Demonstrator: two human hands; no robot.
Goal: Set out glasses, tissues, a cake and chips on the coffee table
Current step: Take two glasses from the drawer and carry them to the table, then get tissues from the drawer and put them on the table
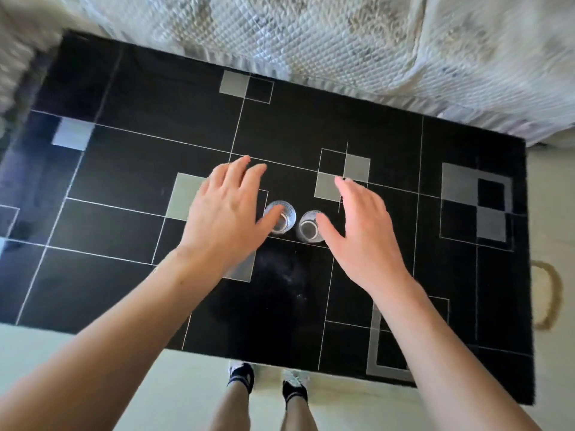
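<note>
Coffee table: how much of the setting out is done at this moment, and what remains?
Done: two glasses, one beside the other, stand upright on the black coffee table. In hand: nothing; the left hand and right hand are above them with fingers spread. Left: tissues, cake and chips; none is in view.

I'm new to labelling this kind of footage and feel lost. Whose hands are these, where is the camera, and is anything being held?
There is only one picture, taken by a camera on the person's head, looking down. The left hand and right hand are that person's own, fingers spread, gripping nothing. Between them two clear glasses, the left glass and the right glass, stand upright, side by side, on the black patterned table. Each thumb overlaps a rim; contact is unclear. Their feet show below.
</note>
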